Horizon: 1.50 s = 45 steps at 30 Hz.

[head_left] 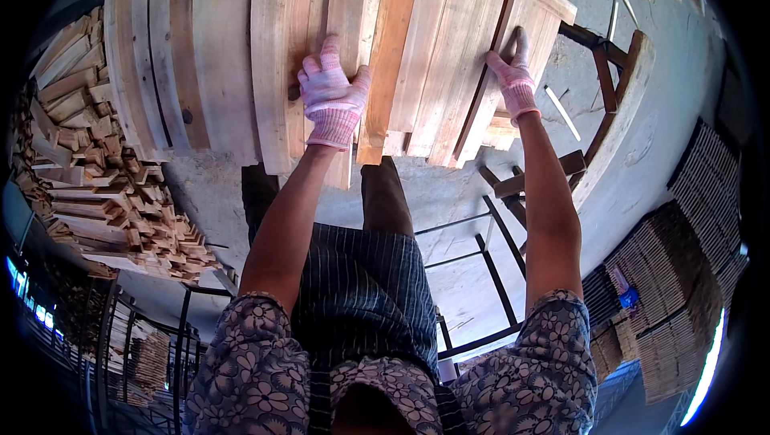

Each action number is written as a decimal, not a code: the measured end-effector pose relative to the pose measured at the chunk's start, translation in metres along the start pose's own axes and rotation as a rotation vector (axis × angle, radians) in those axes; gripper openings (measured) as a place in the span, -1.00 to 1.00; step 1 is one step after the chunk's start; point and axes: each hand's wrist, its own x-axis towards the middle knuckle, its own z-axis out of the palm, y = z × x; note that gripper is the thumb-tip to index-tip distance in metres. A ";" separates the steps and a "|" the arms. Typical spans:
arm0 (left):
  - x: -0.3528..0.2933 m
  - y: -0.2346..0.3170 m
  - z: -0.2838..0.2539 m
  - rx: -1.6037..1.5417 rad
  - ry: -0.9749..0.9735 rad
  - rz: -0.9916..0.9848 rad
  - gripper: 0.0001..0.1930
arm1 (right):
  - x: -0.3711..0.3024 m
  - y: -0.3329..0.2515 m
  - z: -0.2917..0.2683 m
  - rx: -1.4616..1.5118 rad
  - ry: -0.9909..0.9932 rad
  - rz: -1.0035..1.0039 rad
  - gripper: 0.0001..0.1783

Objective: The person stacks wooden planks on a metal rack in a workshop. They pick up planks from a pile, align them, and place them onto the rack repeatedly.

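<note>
A wide layer of long wooden planks (pixel 222 58) lies side by side in front of me, their near ends uneven. My left hand (pixel 333 98), in a pale pink-and-white knitted glove, rests on planks near the middle. Its thumb stands apart on the right and one finger stretches forward; the other fingertips bend down at the left. Toward the right side, my right hand (pixel 513 78), gloved alike, touches a narrow plank (pixel 491 102) beside a dark gap. Thumb and forefinger are spread there, while its remaining fingers are mostly hidden. An orange-toned plank (pixel 393 42) lies between my hands.
A big heap of short wood offcuts (pixel 120 186) stands at the left. On the right are a wooden-and-metal frame (pixel 609 106) and loose sticks (pixel 561 112) on the concrete floor. A black metal frame (pixel 497 274) stands near my legs. Stacked slats (pixel 666 266) rise at the far right.
</note>
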 end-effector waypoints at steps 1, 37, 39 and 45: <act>-0.001 0.003 0.000 0.021 -0.008 -0.005 -0.16 | -0.006 -0.008 0.001 -0.033 0.032 -0.016 0.07; 0.059 -0.084 -0.056 0.296 -0.015 -0.199 0.01 | -0.009 -0.009 -0.013 -0.052 0.108 0.092 -0.26; 0.065 -0.078 -0.055 0.298 -0.068 -0.223 0.00 | 0.000 -0.011 0.013 0.004 0.129 -0.041 -0.32; 0.066 -0.086 -0.057 0.127 -0.060 -0.075 -0.08 | 0.029 0.031 0.030 0.093 0.157 -0.192 -0.37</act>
